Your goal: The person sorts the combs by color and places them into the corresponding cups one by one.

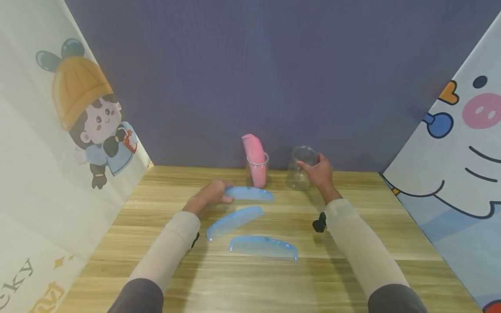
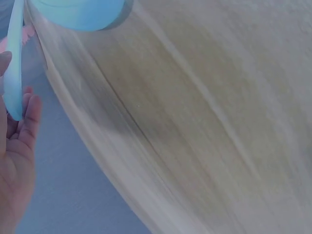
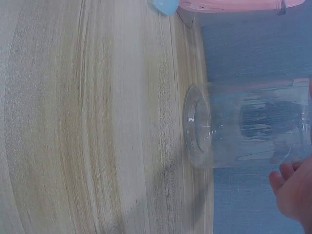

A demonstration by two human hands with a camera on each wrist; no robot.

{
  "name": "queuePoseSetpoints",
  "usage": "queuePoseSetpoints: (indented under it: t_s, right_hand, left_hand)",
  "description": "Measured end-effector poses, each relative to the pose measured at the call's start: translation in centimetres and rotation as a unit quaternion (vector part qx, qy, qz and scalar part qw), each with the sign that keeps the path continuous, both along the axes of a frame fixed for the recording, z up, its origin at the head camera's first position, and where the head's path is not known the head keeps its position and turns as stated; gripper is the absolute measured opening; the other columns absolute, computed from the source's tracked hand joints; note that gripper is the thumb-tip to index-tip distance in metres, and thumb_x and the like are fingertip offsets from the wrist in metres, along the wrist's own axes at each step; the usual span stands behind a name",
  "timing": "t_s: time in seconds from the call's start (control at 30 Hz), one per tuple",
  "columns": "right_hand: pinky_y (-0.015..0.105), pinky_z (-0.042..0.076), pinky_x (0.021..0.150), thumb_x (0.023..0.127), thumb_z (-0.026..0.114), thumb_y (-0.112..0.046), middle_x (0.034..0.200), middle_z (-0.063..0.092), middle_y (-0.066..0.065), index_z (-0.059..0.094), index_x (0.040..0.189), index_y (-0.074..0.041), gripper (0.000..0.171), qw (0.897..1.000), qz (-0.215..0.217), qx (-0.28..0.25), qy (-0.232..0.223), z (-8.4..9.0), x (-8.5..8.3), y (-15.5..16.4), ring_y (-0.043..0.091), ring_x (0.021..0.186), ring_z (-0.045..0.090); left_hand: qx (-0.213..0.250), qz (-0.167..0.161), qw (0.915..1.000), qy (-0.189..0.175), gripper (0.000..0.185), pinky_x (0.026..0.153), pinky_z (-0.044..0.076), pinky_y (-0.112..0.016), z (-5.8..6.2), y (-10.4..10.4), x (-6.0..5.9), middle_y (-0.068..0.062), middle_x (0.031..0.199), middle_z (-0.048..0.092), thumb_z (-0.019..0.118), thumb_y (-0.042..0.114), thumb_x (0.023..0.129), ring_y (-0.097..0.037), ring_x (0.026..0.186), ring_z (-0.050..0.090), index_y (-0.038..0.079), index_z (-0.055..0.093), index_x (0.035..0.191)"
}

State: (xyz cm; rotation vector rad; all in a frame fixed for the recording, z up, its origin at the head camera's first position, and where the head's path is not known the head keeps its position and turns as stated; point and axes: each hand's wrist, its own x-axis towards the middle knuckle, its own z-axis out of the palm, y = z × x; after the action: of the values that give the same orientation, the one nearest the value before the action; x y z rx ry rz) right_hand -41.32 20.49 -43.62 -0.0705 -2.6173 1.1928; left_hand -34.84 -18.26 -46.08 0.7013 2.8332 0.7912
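Note:
In the head view my left hand [image 1: 214, 192] pinches one end of a blue comb [image 1: 250, 194], held level over the table. The left wrist view shows that comb [image 2: 14, 63] edge-on between thumb and fingers of the hand [image 2: 20, 156]. My right hand [image 1: 320, 173] grips a clear plastic cup [image 1: 299, 176] near its rim, from the right side. In the right wrist view the cup [image 3: 253, 126] looks see-through with nothing inside, its base close to the tabletop. Two more blue combs lie in front, one slanted [image 1: 235, 222] and one nearer [image 1: 264, 247].
Left of the held cup, a second clear cup [image 1: 263, 167] contains pink combs [image 1: 255, 150] standing upright. A dark wall [image 1: 250, 87] rises behind the wood-grain table [image 1: 242, 287]. Printed cartoon panels flank it on the left [image 1: 35, 174] and right [image 1: 462, 174].

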Motion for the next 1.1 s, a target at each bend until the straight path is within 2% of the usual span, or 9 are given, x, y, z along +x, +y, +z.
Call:
queuePoseSetpoints:
  t_s: [0.1, 0.27, 0.4, 0.5, 0.67, 0.73, 0.83, 0.93, 1.1]
  right_hand:
    - [0.056, 0.041, 0.116, 0.086, 0.077, -0.055, 0.149, 0.049, 0.031, 0.033, 0.154, 0.006, 0.102, 1.0, 0.0, 0.0, 0.004, 0.0, -0.1, 0.0, 0.047, 0.139, 0.047]
    - [0.056, 0.039, 0.118, 0.086, 0.076, -0.057, 0.154, 0.045, 0.03, 0.029, 0.157, 0.005, 0.105, 1.0, 0.001, -0.001, -0.002, -0.1, -0.2, 0.0, 0.046, 0.142, 0.044]
    - [0.056, 0.037, 0.119, 0.086, 0.075, -0.058, 0.156, 0.042, 0.029, 0.027, 0.158, 0.004, 0.107, 1.0, 0.002, -0.005, -0.008, -0.1, -0.2, 0.0, 0.046, 0.144, 0.041]
    - [0.056, 0.037, 0.119, 0.086, 0.075, -0.058, 0.156, 0.041, 0.029, 0.026, 0.158, 0.004, 0.107, 1.0, 0.002, -0.006, -0.01, 0.0, -0.2, 0.0, 0.046, 0.144, 0.041]
    - [0.057, 0.038, 0.119, 0.086, 0.075, -0.058, 0.156, 0.041, 0.029, 0.025, 0.159, 0.004, 0.108, 1.0, 0.004, -0.006, -0.014, 0.0, 0.0, 0.0, 0.046, 0.144, 0.041]
    - [0.057, 0.038, 0.118, 0.086, 0.075, -0.058, 0.156, 0.041, 0.029, 0.024, 0.159, 0.004, 0.108, 1.0, 0.004, -0.005, -0.015, 0.0, 0.0, 0.0, 0.045, 0.144, 0.041]
    - [0.057, 0.039, 0.118, 0.086, 0.075, -0.057, 0.155, 0.043, 0.029, 0.026, 0.158, 0.003, 0.107, 1.0, 0.002, -0.005, -0.013, 0.0, 0.0, 0.1, 0.045, 0.143, 0.042]
    - [0.057, 0.04, 0.117, 0.086, 0.076, -0.057, 0.154, 0.044, 0.029, 0.027, 0.158, 0.003, 0.106, 1.0, 0.0, -0.004, -0.011, -0.1, -0.1, 0.1, 0.045, 0.142, 0.043]
    - [0.057, 0.039, 0.117, 0.086, 0.075, -0.058, 0.153, 0.045, 0.029, 0.027, 0.158, 0.003, 0.107, 1.0, -0.001, -0.001, -0.011, -0.1, -0.1, 0.1, 0.046, 0.142, 0.044]
  left_hand:
    - [-0.003, -0.011, 0.9995, 0.029, 0.061, 0.105, 0.055, -0.044, 0.1, -0.1, -0.3, -0.023, 0.13, 0.068, 0.078, 0.021, 0.085, -0.031, 0.112, 0.068, -0.006, 0.059, 0.136]
    - [0.001, -0.014, 0.9986, 0.051, 0.06, 0.106, 0.054, -0.045, 0.2, -0.1, -0.4, -0.022, 0.131, 0.068, 0.078, 0.023, 0.085, -0.033, 0.115, 0.067, -0.005, 0.061, 0.135]
    - [0.022, -0.005, 0.9988, 0.044, 0.058, 0.09, 0.061, -0.038, 0.5, -0.1, -0.6, -0.02, 0.127, 0.07, 0.078, 0.023, 0.085, -0.023, 0.093, 0.068, -0.003, 0.062, 0.135]
    - [0.035, -0.009, 0.9983, 0.046, 0.057, 0.078, 0.06, -0.029, 0.8, 0.0, -0.8, -0.02, 0.123, 0.071, 0.078, 0.023, 0.086, -0.014, 0.074, 0.061, -0.004, 0.062, 0.134]
    - [0.046, -0.022, 0.9955, 0.08, 0.058, 0.067, 0.054, -0.025, 1.4, 0.2, -1.1, -0.02, 0.106, 0.073, 0.078, 0.022, 0.084, -0.011, 0.063, 0.053, -0.007, 0.063, 0.132]
    - [0.056, -0.017, 0.9945, 0.087, 0.058, 0.07, 0.056, -0.029, 1.7, 0.4, -1.1, -0.02, 0.105, 0.074, 0.079, 0.022, 0.083, -0.014, 0.069, 0.058, -0.007, 0.064, 0.131]
    - [0.077, -0.004, 0.993, 0.089, 0.057, 0.082, 0.061, -0.038, 2.2, 0.7, -1.0, -0.022, 0.111, 0.074, 0.079, 0.021, 0.083, -0.022, 0.084, 0.066, -0.006, 0.064, 0.13]
    - [0.085, 0.003, 0.9917, 0.097, 0.057, 0.095, 0.059, -0.045, 2.8, 1.0, -1.0, -0.022, 0.12, 0.072, 0.08, 0.021, 0.082, -0.028, 0.099, 0.068, -0.006, 0.065, 0.13]
    - [0.086, 0.0, 0.9894, 0.117, 0.056, 0.093, 0.058, -0.045, 3.6, 1.6, -1.0, -0.02, 0.121, 0.073, 0.08, 0.023, 0.081, -0.028, 0.101, 0.068, -0.003, 0.066, 0.129]
